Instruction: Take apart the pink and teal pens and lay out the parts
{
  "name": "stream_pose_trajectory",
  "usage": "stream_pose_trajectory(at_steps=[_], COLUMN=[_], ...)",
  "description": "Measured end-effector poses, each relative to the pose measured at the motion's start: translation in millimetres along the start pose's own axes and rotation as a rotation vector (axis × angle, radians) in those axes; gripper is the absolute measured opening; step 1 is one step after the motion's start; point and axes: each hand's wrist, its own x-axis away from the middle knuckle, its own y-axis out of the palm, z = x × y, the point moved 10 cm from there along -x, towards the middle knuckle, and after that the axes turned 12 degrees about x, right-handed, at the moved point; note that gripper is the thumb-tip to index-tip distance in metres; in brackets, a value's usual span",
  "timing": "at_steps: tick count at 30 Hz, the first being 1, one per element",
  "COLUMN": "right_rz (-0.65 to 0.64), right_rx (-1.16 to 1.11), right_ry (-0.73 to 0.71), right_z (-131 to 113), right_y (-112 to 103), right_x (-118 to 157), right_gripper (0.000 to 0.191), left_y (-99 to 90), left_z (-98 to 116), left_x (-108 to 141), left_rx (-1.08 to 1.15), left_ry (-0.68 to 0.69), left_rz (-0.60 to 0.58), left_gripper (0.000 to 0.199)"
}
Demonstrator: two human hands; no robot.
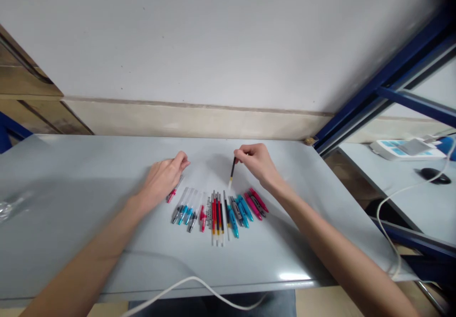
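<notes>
Between the fingertips of my right hand [257, 162] a black pen refill [232, 170] points down with its pale end above the table. My left hand [166, 173] is closed in a pinch; whatever the fingers hold is too small to make out. Just below it is a clear pen barrel with a pink clip [171, 194], partly hidden by the hand. Clear barrels with blue and dark clips [185, 208] lie in a row, followed by a pink-clipped barrel [203, 218], springs [209, 214], red and black refills [218, 217], blue grips [233, 221] and pink grips [252, 205].
The grey table [89, 184] stands against a white wall [199, 46]. A crumpled clear wrapper [7, 210] lies at the left edge. A white cable [194, 279] crosses the front edge. On the right, beyond a blue frame [388, 65], are a power strip [402, 151] and a black mouse [435, 175].
</notes>
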Motion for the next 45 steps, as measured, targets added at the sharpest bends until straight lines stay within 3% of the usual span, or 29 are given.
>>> stream_pose_trajectory(at_steps=[4, 7, 10, 13, 19, 33, 45], right_rz=[0.019, -0.019, -0.047, -0.075, -0.132, 0.101, 0.149], right_rx=[-0.358, -0.451, -0.517, -0.588, -0.677, -0.746, -0.73], right_ry=[0.118, 0.19, 0.212, 0.204, 0.213, 0.185, 0.214], right_z=[20, 29, 30, 26, 23, 28, 38], right_y=[4, 16, 22, 25, 34, 21, 21], right_x=[17, 30, 37, 39, 39, 43, 41], right_gripper=[0.036, 0.037, 0.034, 0.032, 0.031, 0.025, 0.031], left_y=[-0.4, -0.8, 2.1, 2.7, 5.6, 0.7, -5.0], left_z=[19, 42, 66, 77, 83, 79, 68], left_x=[7, 16, 24, 28, 32, 34, 31], left_rx=[0.177, 0.251, 0.309, 0.347, 0.37, 0.425, 0.435], left_ry=[0.122, 0.247, 0.395, 0.468, 0.518, 0.467, 0.396], left_rz=[0.085, 0.154, 0.149, 0.146, 0.138, 0.198, 0.264], left_gripper=[0.02, 0.015, 0.014, 0.013, 0.011, 0.007, 0.005])
